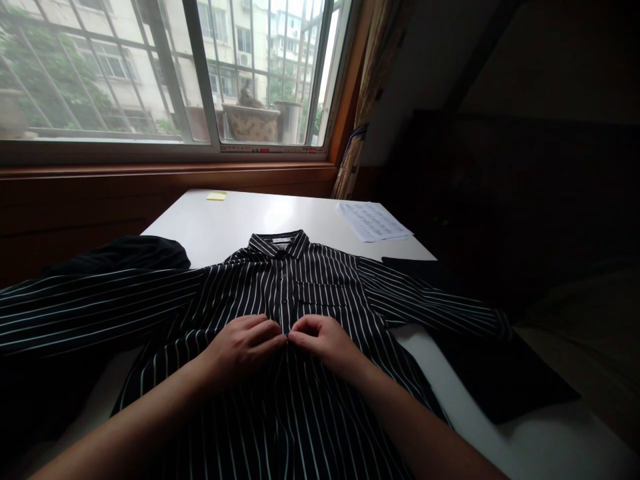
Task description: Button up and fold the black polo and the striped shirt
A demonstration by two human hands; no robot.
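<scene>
A black shirt with white stripes lies spread on its back, collar at the far end and both sleeves stretched out sideways. Buttons run down its front placket, fastened near the collar. My left hand is closed in a pinch on the placket at mid-chest. Opposite it, my right hand pinches the same strip of cloth with thumb and forefinger. The fingertips of both hands nearly touch. Whatever button sits between them is hidden by the fingers.
Under the shirt is a white table. A yellow sticky note and printed sheets lie toward its far edge. Dark cloth is bunched at the left, and a flat black item lies at the right. A barred window stands behind.
</scene>
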